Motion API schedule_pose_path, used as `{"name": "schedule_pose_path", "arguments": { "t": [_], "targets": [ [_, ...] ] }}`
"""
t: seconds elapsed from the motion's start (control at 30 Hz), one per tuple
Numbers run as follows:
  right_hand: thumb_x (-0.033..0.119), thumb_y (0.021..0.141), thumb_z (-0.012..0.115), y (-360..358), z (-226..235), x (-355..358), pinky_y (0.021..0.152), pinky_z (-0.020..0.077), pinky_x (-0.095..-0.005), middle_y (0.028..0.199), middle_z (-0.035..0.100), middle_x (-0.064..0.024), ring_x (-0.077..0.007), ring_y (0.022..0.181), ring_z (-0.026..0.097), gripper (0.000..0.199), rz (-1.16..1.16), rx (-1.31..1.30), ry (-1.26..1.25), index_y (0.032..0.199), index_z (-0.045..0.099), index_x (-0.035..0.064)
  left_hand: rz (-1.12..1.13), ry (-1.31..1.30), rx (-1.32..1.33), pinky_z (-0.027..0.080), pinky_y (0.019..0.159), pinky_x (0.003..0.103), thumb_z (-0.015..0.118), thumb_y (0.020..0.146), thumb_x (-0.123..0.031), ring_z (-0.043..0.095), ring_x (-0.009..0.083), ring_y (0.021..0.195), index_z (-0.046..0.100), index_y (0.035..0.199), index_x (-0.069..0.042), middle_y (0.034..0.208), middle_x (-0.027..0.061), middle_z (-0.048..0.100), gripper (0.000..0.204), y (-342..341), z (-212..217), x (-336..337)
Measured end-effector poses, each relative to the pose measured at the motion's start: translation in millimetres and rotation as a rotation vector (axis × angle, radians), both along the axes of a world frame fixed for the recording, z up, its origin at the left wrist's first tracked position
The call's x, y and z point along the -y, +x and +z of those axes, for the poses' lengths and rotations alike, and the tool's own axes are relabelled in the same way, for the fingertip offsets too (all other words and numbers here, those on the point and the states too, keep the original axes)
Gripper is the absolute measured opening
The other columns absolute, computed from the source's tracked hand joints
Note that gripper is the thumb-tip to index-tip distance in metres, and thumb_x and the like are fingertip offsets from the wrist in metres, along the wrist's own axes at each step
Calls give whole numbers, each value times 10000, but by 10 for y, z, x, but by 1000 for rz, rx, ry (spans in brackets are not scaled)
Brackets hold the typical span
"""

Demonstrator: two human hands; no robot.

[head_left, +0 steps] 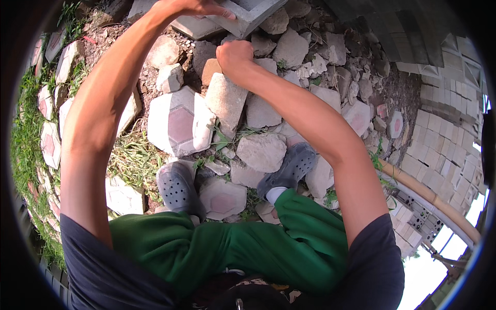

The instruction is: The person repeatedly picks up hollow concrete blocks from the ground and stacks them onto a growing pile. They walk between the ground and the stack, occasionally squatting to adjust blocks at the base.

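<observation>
At the far edge of the view a grey, hollow concrete block (253, 16) with raised walls is tilted over the rubble. My left hand (199, 7) grips its left side, with one finger along the outer wall; the top of this hand is cut off by the frame. Just below the block's near corner, my right hand (235, 56) is curled into a fist. Whatever its fingers hold is hidden behind the hand. An orange-brown stone (210, 71) and a long pale slab (226, 101) lie right beside this fist.
Broken stones and hexagonal pavers (178, 121) cover the ground around my grey clogs (178, 187). A rounded stone (262, 153) sits between my feet. Grass (31, 150) grows at left; stacked pale bricks (436, 144) and a yellowish pole (429, 191) are at right.
</observation>
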State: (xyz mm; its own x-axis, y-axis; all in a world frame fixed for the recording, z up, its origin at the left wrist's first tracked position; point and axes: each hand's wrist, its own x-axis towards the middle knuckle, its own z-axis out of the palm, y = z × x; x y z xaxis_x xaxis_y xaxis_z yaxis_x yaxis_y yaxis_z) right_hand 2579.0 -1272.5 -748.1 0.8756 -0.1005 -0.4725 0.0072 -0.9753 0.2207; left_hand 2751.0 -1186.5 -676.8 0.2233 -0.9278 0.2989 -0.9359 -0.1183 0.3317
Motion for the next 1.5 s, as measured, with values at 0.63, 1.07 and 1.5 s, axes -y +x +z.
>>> {"name": "schedule_pose_path", "arguments": {
  "t": [0.63, 1.07, 1.5],
  "targets": [
    [295, 753, 656, -76, -574, 602, 1041, 246, -527, 1130, 605, -72, -291, 1147, 465, 377, -535, 1038, 398, 1079, 628, 107, 83, 213, 92, 490, 857, 425, 748, 681, -539, 604, 354, 1035, 639, 1085, -29, 1155, 170, 620, 660, 120, -93, 45],
    [373, 766, 627, 77, -548, 531, 1126, 106, -508, 1053, 658, -105, -285, 1121, 534, 430, -983, 956, 596, 1137, 598, 157, 2, 93, 87, 511, 772, 414, 762, 676, -523, 636, 342, 944, 665, 1018, -26, 1049, 155, 654, 612, 56, -74, 111],
    [385, 730, 651, 85, -475, 502, 1104, 113, -560, 1098, 623, -106, -284, 1143, 496, 460, -971, 997, 571, 1123, 591, 153, 8, 64, 95, 509, 799, 415, 767, 662, -529, 629, 340, 968, 668, 1017, -25, 1039, 159, 658, 624, 112, -85, 51]
  ]
}}
